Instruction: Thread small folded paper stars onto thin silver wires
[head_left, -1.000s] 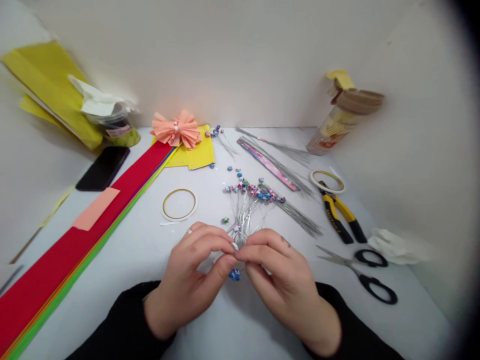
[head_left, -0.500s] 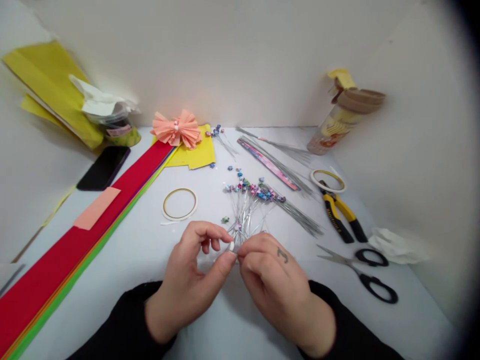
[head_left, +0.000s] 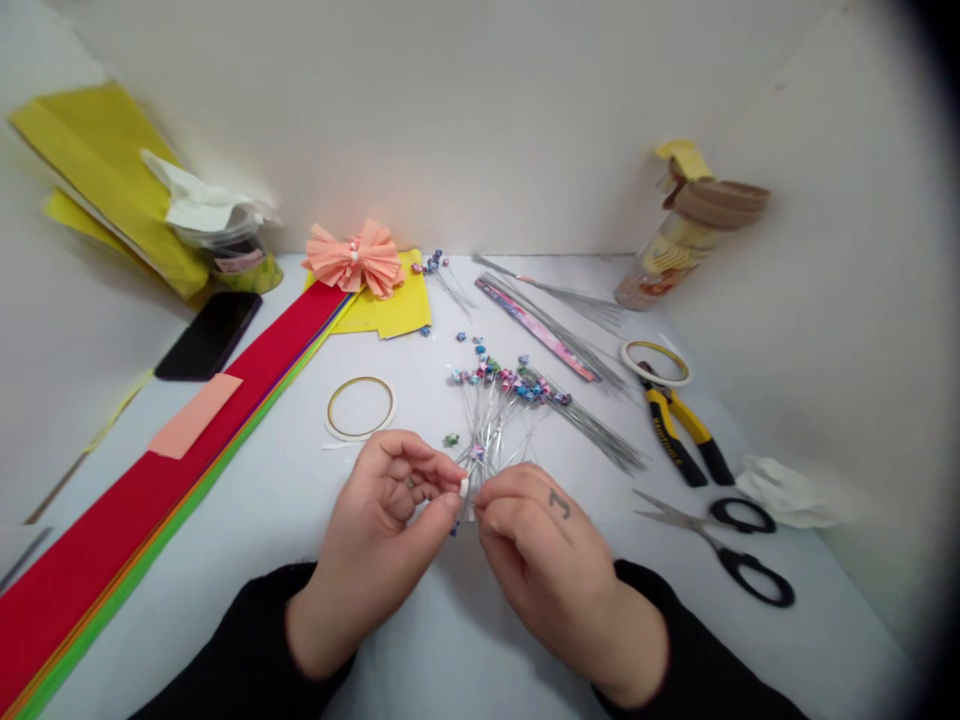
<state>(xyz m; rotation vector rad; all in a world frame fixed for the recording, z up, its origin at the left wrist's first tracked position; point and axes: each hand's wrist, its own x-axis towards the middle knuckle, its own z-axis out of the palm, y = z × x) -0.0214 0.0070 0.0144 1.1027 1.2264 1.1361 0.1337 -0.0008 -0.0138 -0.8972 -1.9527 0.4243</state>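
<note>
My left hand (head_left: 394, 545) pinches a small strip of white tape (head_left: 464, 487) between thumb and index finger, its other fingers loosely curled. Close beside it, my right hand (head_left: 551, 570) is closed, fingertips pressed together on a thin wire, mostly hidden by the fingers. A small blue paper star (head_left: 454, 529) shows just below my left thumb. Directly beyond both hands lies a bunch of wire stems (head_left: 491, 420) tipped with colourful paper stars (head_left: 517, 382). A loose green star (head_left: 451, 440) rests left of the stems.
A tape roll (head_left: 360, 436) lies left; another tape roll (head_left: 626, 372) touches the pliers (head_left: 664, 425) at right. Scissors (head_left: 701, 527) and crumpled tissue (head_left: 787, 490) are nearer. Bare wires (head_left: 600, 430), red paper strips (head_left: 150, 500), a phone (head_left: 208, 337) and a cup (head_left: 671, 250) surround the work area.
My left thumb has drawn back slightly and down to the left, and the fingers have opened a little. The blue star below the thumb now shows. My right hand has barely moved.
</note>
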